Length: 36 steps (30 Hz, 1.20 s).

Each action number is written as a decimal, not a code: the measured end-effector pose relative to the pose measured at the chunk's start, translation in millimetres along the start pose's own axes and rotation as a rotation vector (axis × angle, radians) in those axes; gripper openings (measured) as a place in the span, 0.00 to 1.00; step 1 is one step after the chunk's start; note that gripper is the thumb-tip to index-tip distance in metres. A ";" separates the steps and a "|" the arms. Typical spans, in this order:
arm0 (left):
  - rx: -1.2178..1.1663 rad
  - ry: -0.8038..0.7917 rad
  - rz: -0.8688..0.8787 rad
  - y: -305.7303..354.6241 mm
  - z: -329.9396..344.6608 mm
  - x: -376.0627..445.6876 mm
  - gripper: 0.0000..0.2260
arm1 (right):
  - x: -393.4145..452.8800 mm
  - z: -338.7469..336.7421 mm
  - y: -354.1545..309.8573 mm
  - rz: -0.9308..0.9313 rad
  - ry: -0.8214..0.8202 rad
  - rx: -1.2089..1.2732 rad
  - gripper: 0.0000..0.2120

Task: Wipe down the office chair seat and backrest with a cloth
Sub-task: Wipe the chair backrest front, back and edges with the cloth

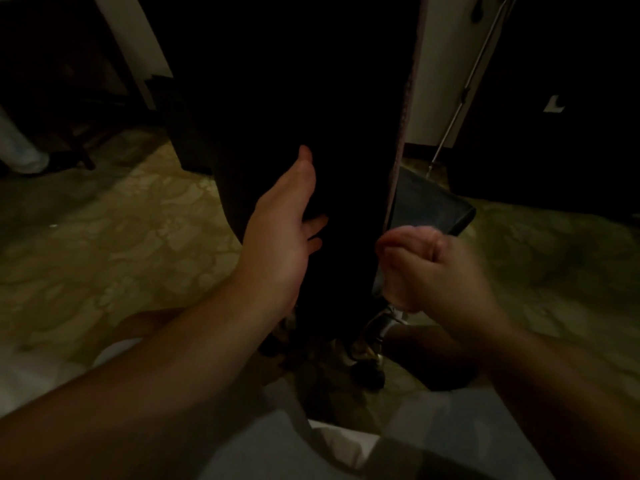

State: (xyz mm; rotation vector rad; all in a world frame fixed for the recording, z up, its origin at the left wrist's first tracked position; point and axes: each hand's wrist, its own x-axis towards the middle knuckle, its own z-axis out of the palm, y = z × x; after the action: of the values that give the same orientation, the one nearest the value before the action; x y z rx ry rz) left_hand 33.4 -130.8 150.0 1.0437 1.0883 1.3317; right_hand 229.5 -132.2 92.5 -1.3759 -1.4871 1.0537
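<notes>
Both forearms showing bare, no sleeves, watch or rings; person wearing pale grey-white clothing at bottom edge.

We see a mottled beige patterned floor, dimly lit; the dark office chair stands on it at 12 o'clock, its wheeled base at centre.
</notes>
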 end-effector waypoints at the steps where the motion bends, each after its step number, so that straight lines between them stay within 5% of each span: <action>1: -0.002 0.000 -0.005 -0.5 0.8 -0.5 0.31 | -4.3 4.1 3.5 0.047 -0.064 -0.057 0.10; 3: 0.001 -0.006 -0.010 -0.6 2.0 -1.1 0.33 | -9.9 14.4 9.1 0.110 -0.133 -0.120 0.11; 7: 0.002 -0.012 -0.016 1.1 -2.1 2.2 0.32 | 1.1 14.8 3.0 0.026 0.063 0.003 0.17; 12: -0.016 0.012 -0.006 0.7 -3.2 0.9 0.26 | -11.3 15.0 -8.3 0.000 0.058 -0.058 0.17; 16: 0.012 0.028 0.000 -5.6 -2.3 4.3 0.20 | -4.7 -11.4 -37.3 -0.221 0.120 0.008 0.13; 20: -0.024 0.014 -0.014 -6.3 -1.4 2.6 0.21 | -9.7 -3.9 -24.3 -0.122 -0.003 -0.331 0.14; 25: -0.016 0.006 0.003 -7.3 -0.9 4.6 0.21 | 0.9 -13.2 -44.7 -0.281 0.085 -0.155 0.15; 28: -0.030 -0.015 -0.009 -4.4 0.4 0.9 0.22 | -0.2 -13.3 -39.2 -0.177 -0.009 -0.265 0.12; 36: -0.041 -0.041 -0.006 -2.2 4.3 -1.8 0.30 | 4.9 -13.5 -52.7 -0.179 0.049 -0.275 0.15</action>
State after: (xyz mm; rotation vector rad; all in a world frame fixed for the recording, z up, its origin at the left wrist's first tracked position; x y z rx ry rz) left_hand 38.2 -132.4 148.7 1.0326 1.0291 1.3172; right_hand 226.3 -129.3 146.9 -1.4127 -1.7312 0.7188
